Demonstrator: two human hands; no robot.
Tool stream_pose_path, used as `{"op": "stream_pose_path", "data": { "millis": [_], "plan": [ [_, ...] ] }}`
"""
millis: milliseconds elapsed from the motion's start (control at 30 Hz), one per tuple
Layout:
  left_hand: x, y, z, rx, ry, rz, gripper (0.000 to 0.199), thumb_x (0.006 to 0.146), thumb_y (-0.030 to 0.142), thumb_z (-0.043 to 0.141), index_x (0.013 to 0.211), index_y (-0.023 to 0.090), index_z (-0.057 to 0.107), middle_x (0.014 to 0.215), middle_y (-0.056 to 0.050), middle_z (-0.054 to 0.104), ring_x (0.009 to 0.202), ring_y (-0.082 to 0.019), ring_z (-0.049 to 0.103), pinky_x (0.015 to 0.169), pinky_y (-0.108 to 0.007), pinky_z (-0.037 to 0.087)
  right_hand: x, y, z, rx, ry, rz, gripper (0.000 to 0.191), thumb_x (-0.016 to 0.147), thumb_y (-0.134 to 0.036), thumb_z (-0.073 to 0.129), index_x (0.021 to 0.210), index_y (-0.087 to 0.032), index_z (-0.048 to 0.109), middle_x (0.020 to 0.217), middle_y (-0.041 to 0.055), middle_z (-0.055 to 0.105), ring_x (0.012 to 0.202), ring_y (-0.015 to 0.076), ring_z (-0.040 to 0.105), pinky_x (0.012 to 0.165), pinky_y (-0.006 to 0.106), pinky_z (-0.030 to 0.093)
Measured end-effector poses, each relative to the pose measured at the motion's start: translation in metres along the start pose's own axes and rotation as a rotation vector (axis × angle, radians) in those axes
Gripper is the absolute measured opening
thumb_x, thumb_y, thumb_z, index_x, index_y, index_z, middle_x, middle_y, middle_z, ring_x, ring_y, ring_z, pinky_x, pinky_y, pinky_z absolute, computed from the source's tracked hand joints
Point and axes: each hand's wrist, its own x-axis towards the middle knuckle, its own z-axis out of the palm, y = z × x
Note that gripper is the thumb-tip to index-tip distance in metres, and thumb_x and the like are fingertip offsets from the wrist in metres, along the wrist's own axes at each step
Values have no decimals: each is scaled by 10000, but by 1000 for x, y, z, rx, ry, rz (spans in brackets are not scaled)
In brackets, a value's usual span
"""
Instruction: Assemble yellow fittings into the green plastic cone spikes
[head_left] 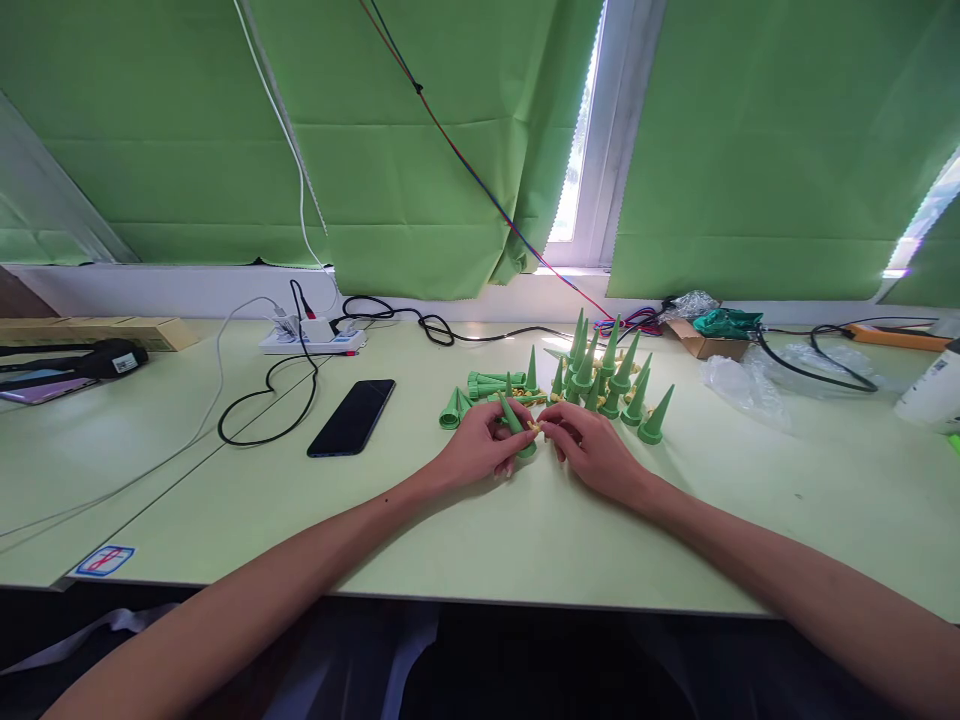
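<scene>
My left hand [484, 440] is closed round a green cone [511, 416] that tilts with its tip up and to the left. Between the fingertips of both hands, beside the cone, is a small yellow piece [533, 426]. My right hand [592, 445] pinches this piece from the right. Behind my right hand several green cones [581, 370] stand upright in a cluster, with small yellow pieces among them. One more cone [657, 415] stands at the cluster's right edge. Other green cones [454, 408] lie on their sides behind my left hand.
A black phone [351, 418] lies left of my hands. Behind it are a white power strip [311, 337] and looped black cable. An open cardboard box [705, 338] and clear plastic wrap [746, 388] are at the right. A white bottle [934, 388] lies tilted at the far right.
</scene>
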Motion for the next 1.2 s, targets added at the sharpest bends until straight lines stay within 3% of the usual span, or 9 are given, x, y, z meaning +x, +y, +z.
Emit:
{"op": "stream_pose_path", "data": {
  "millis": [267,500,733,1200],
  "plan": [
    [-3,0,2,160,29,61,328,869,494,650,944,177,611,501,56,527,441,-115,547,443,-212,378,-1,1,0,-14,-6,28,244,991,-302,468,795,-211,582,645,-18,592,562,143,494,579,270,385],
    [-3,0,2,155,20,38,329,868,488,655,973,180,607,504,58,536,439,-115,548,456,-213,392,-1,4,2,-69,27,29,333,997,-350,451,700,-209,501,595,-29,515,539,130,416,545,262,325],
    [-3,0,2,156,17,51,301,872,463,657,970,183,604,503,61,528,436,-109,547,459,-208,397,-1,7,3,-98,50,26,370,1001,-362,435,664,-211,437,565,-40,431,535,125,352,534,261,290],
    [-2,-5,1,294,43,134,267,892,430,630,945,169,647,565,42,545,492,-100,530,469,-206,377,-1,9,4,-91,25,44,388,988,-379,451,645,-206,394,553,-46,409,537,114,323,522,253,269]
  ]
}}
